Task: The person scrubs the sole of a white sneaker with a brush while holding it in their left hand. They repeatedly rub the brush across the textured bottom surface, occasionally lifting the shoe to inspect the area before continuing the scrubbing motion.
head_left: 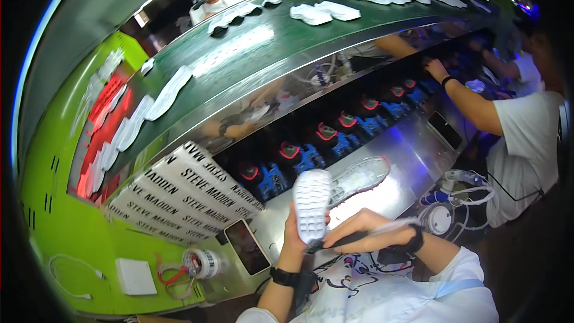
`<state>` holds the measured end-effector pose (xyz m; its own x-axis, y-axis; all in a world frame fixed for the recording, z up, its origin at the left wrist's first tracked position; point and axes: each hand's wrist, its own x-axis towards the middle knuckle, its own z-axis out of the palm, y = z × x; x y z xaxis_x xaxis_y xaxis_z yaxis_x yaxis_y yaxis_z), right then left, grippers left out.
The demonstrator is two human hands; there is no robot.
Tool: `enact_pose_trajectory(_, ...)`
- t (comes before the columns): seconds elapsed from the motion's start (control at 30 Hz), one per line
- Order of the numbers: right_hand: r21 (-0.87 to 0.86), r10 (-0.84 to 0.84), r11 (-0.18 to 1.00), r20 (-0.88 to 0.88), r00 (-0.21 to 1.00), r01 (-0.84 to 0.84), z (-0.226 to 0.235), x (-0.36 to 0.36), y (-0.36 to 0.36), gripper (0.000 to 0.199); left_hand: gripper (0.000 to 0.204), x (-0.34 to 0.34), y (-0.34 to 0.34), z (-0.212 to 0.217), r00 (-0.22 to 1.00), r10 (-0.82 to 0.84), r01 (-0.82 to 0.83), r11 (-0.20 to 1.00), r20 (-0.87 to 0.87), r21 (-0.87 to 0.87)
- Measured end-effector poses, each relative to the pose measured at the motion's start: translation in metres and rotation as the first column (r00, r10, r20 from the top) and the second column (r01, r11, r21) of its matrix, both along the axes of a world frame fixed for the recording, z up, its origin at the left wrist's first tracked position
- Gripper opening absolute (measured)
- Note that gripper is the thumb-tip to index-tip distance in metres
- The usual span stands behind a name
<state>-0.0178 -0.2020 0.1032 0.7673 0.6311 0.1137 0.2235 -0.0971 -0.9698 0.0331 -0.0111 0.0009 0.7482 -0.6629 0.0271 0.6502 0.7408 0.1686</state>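
Curled left hand (292, 233) holds white sole (312, 200); right hand (366, 231) pinches dark tool (345, 240).

White-edged phone (247, 247) near lettered carton (190, 194); small white box (134, 277) on green surface (89, 239).

white glare patches the green belt (251, 75) and metal bench (409, 158), fisheye edges curving into darkness.

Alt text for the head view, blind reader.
Left hand holds a white shoe sole, tread facing the camera; right hand holds a slender dark tool near the sole's lower end. Beyond a metal bench, white soles line a green conveyor belt.
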Motion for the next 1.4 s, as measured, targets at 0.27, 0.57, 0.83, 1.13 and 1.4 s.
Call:
enact_pose_trajectory(0.27, -0.219, 0.098, 0.976, 0.47, 0.877, 0.008, 0.022, 0.011, -0.015, 0.015, 0.03, 0.031, -0.008, 0.033, 0.86, -0.508, 0.371, 0.574, -0.037, 0.73)
enact_pose_trajectory(0.57, 0.131, -0.416, 0.882, -0.238, 0.878, 0.454, 0.029, 0.0, -0.019, 0.022, 0.058, 0.006, -0.017, 0.036, 1.0, 0.028, -0.028, 0.999, 0.004, 0.042)
enact_pose_trajectory(0.83, 0.038, -0.383, 0.922, 0.228, 0.895, 0.384, -0.005, -0.012, 0.023, 0.023, 0.055, -0.012, -0.041, 0.01, 0.98, 0.083, -0.143, 0.926, -0.18, -0.351)
enact_pose_trajectory(1.13, 0.031, -0.211, 0.969, -0.406, 0.889, 0.244, 0.021, -0.002, -0.007, 0.016, 0.068, -0.003, -0.027, 0.024, 0.98, 0.158, -0.16, 0.987, -0.121, -0.005)
enact_pose_trajectory(1.4, 0.158, -0.221, 0.972, 0.343, 0.913, 0.176, 0.025, 0.005, -0.012, 0.011, 0.051, 0.025, -0.015, 0.048, 0.968, -0.25, 0.248, 0.933, -0.025, 0.261)
